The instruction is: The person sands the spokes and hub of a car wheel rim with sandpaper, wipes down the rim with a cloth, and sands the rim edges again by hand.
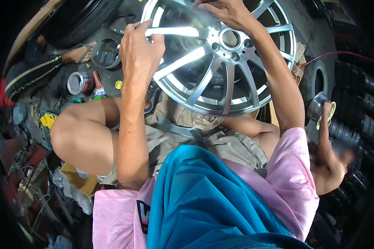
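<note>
A silver multi-spoke alloy wheel [226,85] lies face up in front of my crossed legs, its round centre hole and bolt holes showing. My left hand [141,50] grips the wheel's left edge, fingers bent over the rim and thumb on the inner side. Over the spokes above the hub is my right hand [228,12], its fingers bent together and pressed down. Blur and the top edge of the frame hide its fingertips, so whatever they hold I cannot make out.
On the left stand an open can [75,83], a grey bucket [106,54] and a brush [97,83]. Another person's foot [77,54] rests near a large tyre [85,25]. At right, a co-worker holds a wheel [318,106] beside stacked tyres [357,83]. A red hose [340,52] runs there.
</note>
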A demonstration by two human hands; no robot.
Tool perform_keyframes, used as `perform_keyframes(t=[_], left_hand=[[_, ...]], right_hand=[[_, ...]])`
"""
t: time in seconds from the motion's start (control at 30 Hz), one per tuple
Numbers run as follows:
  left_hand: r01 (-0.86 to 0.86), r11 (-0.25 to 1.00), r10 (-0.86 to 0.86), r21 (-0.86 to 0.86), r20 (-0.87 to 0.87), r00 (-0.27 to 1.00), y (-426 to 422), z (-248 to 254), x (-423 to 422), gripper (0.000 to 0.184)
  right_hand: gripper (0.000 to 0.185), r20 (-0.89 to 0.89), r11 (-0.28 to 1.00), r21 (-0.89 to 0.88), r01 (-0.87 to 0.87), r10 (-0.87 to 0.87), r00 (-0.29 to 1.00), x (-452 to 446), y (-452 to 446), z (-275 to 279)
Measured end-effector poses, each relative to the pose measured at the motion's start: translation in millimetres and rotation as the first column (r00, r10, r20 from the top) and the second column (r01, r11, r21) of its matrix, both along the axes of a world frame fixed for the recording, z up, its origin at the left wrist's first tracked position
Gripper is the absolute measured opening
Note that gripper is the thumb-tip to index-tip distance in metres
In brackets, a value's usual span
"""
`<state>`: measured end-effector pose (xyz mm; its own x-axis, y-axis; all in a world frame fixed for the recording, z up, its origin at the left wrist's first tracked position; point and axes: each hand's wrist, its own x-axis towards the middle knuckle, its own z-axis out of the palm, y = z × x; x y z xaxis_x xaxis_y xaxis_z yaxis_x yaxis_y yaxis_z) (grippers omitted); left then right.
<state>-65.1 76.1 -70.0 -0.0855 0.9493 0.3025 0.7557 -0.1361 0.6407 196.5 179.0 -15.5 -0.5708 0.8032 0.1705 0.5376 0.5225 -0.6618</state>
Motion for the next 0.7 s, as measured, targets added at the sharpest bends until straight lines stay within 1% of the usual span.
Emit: perform_keyframes(t=[0.03,0.07,0.13,0.2,0.3,0.37,0.5,0.6,0.67,0.7], left_hand=[[0.001,1.000,-0.001,-0.004,0.008,1.000,-0.2,1.9,0.7,0.045],[0.010,1.000,-0.010,-0.002,0.006,1.000,-1.0,3.8,0.9,0.045],[0.034,0.992,-0.024,-0.119,0.084,0.996,-2.9,13.2,2.2,0.045],[0.043,0.993,-0.034,-0.114,0.083,0.996,-2.1,11.6,1.4,0.046],[0.051,0.994,-0.041,-0.098,0.096,0.995,-2.2,10.8,0.7,0.046],[0.046,0.995,-0.040,-0.086,0.074,0.996,-1.7,9.8,0.7,0.046],[0.046,0.994,-0.039,-0.104,0.070,0.997,-2.1,12.2,2.0,0.046],[0.049,0.994,-0.044,-0.096,0.059,0.997,-1.5,12.0,1.0,0.046],[0.051,0.992,-0.043,-0.113,0.076,0.996,-1.2,13.5,0.9,0.046],[0.048,0.993,-0.039,-0.112,0.078,0.996,-1.2,13.3,0.5,0.046]], right_hand=[[0.018,-0.009,0.999,0.012,-0.035,0.035,0.999,0.5,4.1,-1.9],[0.018,-0.010,1.000,0.014,-0.027,0.027,1.000,2.0,6.4,-3.3],[0.019,0.010,0.998,0.026,-0.052,0.052,0.999,3.8,7.8,-5.1],[0.019,0.007,0.999,0.005,-0.033,0.033,0.999,6.7,8.6,-8.5],[0.019,-0.022,0.998,0.002,-0.057,0.057,0.998,9.5,10.9,-12.6],[0.020,0.035,0.994,0.049,-0.100,0.098,0.995,11.5,12.1,-11.1],[0.019,0.037,0.996,0.041,-0.079,0.078,0.996,10.0,13.9,-10.2],[0.019,0.006,0.997,0.025,-0.073,0.073,0.997,8.2,16.9,-12.2],[0.018,0.019,0.984,0.119,-0.132,0.131,0.991,11.6,20.1,-14.9],[0.018,0.021,0.983,0.120,-0.136,0.134,0.991,12.7,20.0,-12.7]])
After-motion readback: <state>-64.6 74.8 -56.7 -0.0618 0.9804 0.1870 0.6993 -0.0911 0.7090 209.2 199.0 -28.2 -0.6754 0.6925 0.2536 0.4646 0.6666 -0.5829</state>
